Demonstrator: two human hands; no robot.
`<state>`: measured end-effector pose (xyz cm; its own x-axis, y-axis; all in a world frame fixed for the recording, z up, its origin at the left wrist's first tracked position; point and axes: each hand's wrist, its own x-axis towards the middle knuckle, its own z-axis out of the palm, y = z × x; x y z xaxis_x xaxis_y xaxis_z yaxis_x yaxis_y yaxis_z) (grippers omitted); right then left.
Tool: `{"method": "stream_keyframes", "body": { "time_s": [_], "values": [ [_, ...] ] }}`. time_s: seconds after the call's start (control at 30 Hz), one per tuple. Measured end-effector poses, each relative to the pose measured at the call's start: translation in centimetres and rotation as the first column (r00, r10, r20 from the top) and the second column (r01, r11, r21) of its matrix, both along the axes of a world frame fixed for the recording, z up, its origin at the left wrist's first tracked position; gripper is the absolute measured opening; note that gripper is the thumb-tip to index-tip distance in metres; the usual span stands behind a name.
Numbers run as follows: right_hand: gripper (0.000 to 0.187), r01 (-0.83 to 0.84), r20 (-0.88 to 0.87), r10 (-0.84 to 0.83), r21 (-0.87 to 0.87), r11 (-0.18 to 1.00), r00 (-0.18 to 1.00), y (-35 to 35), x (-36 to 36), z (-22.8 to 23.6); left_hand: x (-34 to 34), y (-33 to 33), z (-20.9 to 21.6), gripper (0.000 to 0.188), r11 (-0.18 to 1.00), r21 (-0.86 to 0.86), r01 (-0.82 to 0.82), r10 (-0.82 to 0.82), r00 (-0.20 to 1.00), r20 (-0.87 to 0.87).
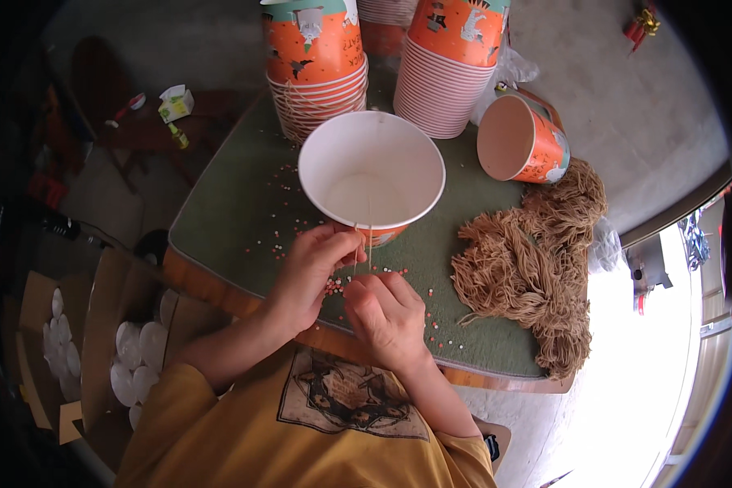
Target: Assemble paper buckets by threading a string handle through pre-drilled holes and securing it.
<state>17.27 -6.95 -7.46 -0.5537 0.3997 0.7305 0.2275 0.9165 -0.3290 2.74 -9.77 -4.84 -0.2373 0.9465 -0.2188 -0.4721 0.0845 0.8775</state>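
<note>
An orange paper bucket (382, 232) with a white inside stands in front of me, its mouth tilted toward me. My left hand (321, 260) is at its near rim, thumb and fingers pinched on a thin, pale string (370, 252). The string passes over the rim, and part of it lies against the inside wall. Just below and to the right, my right hand (386, 313) is closed, fingers curled in, at the string's lower end. Small orange and white beads (333, 286) lie on the green tabletop (244, 183) around and under my hands.
Stacked paper buckets (317, 81) and a taller stack (443, 89) stand behind. At right, another bucket (508, 142) lies on its side by a tan yarn bundle (529, 268). Open cartons (98, 350) with round white pieces sit at lower left, near a wooden chair (130, 114).
</note>
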Motion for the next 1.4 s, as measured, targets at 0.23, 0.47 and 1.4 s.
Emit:
{"method": "stream_keyframes", "body": {
  "time_s": [0.23, 0.47, 1.4],
  "values": [
    [0.032, -0.024, 0.078, 0.025, -0.008, 1.000, 0.997, 0.4, -0.6, 1.4, -1.0, 0.6, -0.2, 0.009, 0.997, 0.043, -0.066, 0.063, 0.997, 0.052],
    [0.047, 0.045, 0.092, -0.046, 0.018, 0.999, 0.995, 2.3, 1.2, 2.4, -3.1, 0.4, -0.4, 0.010, 0.994, 0.013, 0.108, -0.100, 0.959, -0.265],
    [0.066, -0.308, -0.260, 0.167, -0.748, 0.588, 0.951, 23.1, -14.0, 19.1, -25.2, 16.8, 12.2, 0.116, 0.766, 0.594, 0.247, 0.437, 0.478, -0.762]
  ]
}}
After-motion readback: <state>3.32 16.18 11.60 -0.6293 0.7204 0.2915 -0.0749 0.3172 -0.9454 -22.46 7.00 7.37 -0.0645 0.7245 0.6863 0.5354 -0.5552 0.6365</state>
